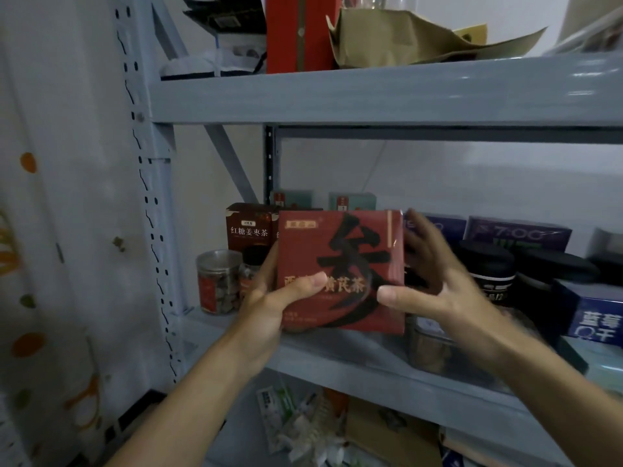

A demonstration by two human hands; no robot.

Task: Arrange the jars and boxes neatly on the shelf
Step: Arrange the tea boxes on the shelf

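Both hands, left hand (269,305) and seemingly right hand (435,281), hold red box (340,271).

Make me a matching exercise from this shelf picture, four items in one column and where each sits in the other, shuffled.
Items:
1. flat red box with a big black character
2. clear plastic jar with a silver lid
3. crumpled brown paper bag
4. blue and white box

Places:
A. upper shelf
B. far right of the middle shelf
C. held between both hands
D. left end of the middle shelf

Pairs: 1-C, 2-D, 3-A, 4-B
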